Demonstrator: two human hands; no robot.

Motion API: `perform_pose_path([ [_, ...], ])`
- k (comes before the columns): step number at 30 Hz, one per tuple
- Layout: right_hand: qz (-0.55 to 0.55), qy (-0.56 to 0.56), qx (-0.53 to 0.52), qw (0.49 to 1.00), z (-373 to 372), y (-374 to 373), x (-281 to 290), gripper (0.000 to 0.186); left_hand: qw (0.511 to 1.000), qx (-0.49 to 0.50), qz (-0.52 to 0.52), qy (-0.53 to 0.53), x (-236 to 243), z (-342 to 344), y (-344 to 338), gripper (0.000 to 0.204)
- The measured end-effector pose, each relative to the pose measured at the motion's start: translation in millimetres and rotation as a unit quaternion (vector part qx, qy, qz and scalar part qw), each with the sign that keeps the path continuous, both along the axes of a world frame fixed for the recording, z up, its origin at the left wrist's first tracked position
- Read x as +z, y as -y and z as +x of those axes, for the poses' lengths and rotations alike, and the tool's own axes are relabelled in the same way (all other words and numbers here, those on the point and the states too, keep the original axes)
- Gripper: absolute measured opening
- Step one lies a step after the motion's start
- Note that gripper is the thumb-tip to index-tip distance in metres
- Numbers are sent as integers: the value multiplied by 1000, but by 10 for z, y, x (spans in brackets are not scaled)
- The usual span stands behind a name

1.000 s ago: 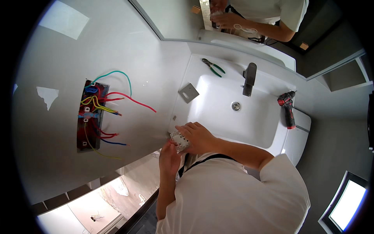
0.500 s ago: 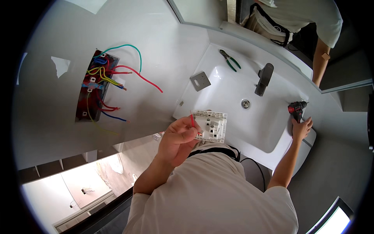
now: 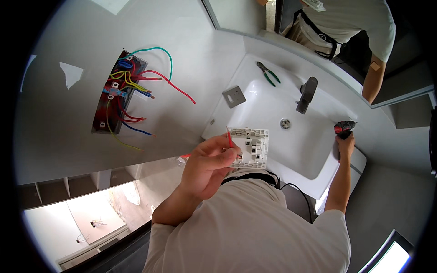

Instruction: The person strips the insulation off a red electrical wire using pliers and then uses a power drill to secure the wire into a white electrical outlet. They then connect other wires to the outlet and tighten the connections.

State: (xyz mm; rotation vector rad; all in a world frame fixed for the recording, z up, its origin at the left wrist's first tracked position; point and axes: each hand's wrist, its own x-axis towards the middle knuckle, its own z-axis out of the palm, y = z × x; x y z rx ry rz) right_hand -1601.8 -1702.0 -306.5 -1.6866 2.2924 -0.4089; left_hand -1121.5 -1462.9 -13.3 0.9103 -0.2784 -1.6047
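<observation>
White switch module sits gripped in the left hand's fingers, a red wire pinched at their tips; the right hand's fingers curl around the drill.

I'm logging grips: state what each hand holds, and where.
Left hand: white module by one edge, red wire near its tip. Right hand: drill by its handle.

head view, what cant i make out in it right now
In the head view:
white plate: far side, turned from the camera
short red wire: lower end, behind the left hand
drill: much of its grip, covered by the right hand
bright panel: cut off by the lower edge
</observation>
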Motion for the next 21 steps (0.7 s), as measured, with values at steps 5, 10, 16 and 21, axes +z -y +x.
perform_pose_path([
  [5,-208,40,-4,977,77,-480,72,59,998,5,-59,0,72,103,-155,14],
  [10,-111,455,82,880,608,-1237,1124,58,992,16,-124,26,70,81,-139,14],
  [16,-59,725,231,646,1853,-1494,2074,81,987,13,-163,9,301,-48,-104,20],
  [21,1,798,262,543,2575,-1606,2432,80,979,30,-188,71,388,-96,-202,16],
])
